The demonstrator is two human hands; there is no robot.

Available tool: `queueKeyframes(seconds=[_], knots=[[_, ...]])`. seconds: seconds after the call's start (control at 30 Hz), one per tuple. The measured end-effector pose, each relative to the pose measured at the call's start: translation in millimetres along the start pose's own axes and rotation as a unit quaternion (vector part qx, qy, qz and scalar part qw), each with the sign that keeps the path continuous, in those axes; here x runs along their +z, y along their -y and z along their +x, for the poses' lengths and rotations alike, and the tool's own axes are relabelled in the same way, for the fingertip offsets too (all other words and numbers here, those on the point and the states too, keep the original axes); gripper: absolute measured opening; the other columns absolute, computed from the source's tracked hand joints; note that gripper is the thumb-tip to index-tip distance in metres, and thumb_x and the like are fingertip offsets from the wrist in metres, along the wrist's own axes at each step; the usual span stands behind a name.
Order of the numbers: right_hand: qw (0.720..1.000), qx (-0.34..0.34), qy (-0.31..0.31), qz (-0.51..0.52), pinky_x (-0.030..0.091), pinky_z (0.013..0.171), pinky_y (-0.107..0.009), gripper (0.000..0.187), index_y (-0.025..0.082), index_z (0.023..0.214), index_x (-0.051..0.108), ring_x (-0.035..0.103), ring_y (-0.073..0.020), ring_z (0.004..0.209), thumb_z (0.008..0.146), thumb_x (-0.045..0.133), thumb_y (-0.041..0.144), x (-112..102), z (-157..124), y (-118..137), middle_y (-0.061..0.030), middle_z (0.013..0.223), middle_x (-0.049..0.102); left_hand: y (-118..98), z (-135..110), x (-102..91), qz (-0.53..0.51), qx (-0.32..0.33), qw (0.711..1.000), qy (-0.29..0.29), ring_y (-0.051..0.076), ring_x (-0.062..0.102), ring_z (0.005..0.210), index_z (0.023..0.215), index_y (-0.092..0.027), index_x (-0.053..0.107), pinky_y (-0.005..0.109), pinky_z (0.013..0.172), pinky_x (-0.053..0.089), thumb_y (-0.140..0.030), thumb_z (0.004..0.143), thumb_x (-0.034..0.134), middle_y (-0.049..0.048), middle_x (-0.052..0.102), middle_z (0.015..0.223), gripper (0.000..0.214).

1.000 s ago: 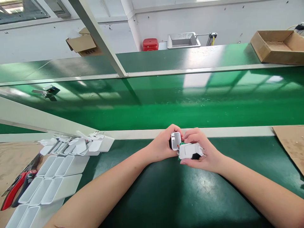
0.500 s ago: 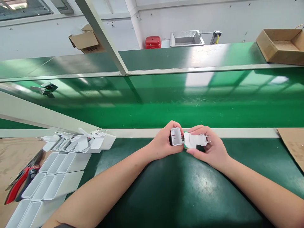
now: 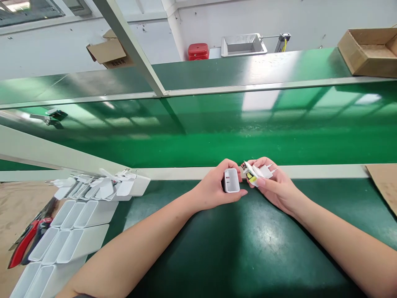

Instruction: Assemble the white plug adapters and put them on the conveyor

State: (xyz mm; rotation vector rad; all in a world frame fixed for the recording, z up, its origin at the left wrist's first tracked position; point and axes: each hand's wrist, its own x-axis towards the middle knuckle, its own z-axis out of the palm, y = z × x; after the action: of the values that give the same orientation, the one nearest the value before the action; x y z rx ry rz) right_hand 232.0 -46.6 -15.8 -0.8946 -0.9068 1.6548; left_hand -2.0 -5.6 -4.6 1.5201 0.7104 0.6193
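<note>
My left hand is closed around a white charger housing, its open end facing me and two slots showing inside. Just to the right, my right hand grips a charger insert with a white plug end, two metal pins, a yellow part and metal connectors at its left tip. Housing and insert are apart, with a small gap between them. Both are held over the near edge of the dark green bench.
At left stand rows of empty white housings, with a pile of white plug parts behind them. Red-handled pliers lie on cardboard at far left. A green conveyor belt runs beyond the bench; a cardboard box sits at back right.
The insert has come away from the housing and is turned, so its yellow part and connectors now show. My right hand has tilted with it; my left hand stays nearly in place.
</note>
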Motion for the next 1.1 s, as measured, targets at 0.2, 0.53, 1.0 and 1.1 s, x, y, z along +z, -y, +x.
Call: queueKeyframes(seconds=[0.2, 0.53, 1.0, 1.1], knots=[[0.998, -0.019, -0.01, -0.067, 0.062, 0.08, -0.033, 0.042, 0.03, 0.113, 0.064, 0.069, -0.0184, 0.092, 0.085, 0.094, 0.039, -3.5, -4.9, -4.5, -0.0032, 0.114, 0.071, 2.2, 0.7, 0.8, 0.01, -0.003, 1.0, -0.001, 0.013, 0.058, 0.079, 0.111, -0.025, 0.05, 0.026, 0.068, 0.049, -0.038, 0.086, 0.089, 0.0002, 0.064, 0.101, 0.048], [0.999, -0.009, -0.019, -0.032, 0.054, 0.057, -0.029, 0.044, 0.029, 0.103, 0.06, 0.061, -0.0127, 0.066, 0.084, 0.094, 0.049, 3.9, -3.0, 1.6, -0.0006, 0.104, 0.073, 3.3, 0.1, 0.5, 0.038, -0.007, 0.999, 0.003, 0.012, 0.054, 0.074, 0.112, -0.026, 0.048, 0.026, 0.065, 0.046, -0.042, 0.087, 0.087, -0.0025, 0.063, 0.093, 0.049], [0.985, -0.072, -0.001, -0.157, 0.064, 0.076, -0.037, 0.035, 0.03, 0.109, 0.063, 0.072, -0.023, 0.099, 0.091, 0.089, 0.043, 9.9, -13.2, 4.0, -0.0074, 0.124, 0.073, 5.8, 2.0, 2.2, 0.091, 0.029, 0.995, 0.01, 0.012, 0.052, 0.071, 0.11, -0.025, 0.045, 0.025, 0.063, 0.041, -0.042, 0.089, 0.083, -0.0039, 0.059, 0.088, 0.047], [0.982, -0.077, -0.01, -0.17, 0.064, 0.076, -0.039, 0.036, 0.031, 0.11, 0.064, 0.072, -0.0237, 0.097, 0.089, 0.091, 0.044, 9.8, -14.2, 3.6, -0.0072, 0.122, 0.074, 6.4, 2.2, 2.4, 0.111, 0.036, 0.993, 0.011, 0.014, 0.055, 0.073, 0.111, -0.025, 0.046, 0.026, 0.064, 0.042, -0.041, 0.088, 0.083, -0.0021, 0.063, 0.091, 0.047]])
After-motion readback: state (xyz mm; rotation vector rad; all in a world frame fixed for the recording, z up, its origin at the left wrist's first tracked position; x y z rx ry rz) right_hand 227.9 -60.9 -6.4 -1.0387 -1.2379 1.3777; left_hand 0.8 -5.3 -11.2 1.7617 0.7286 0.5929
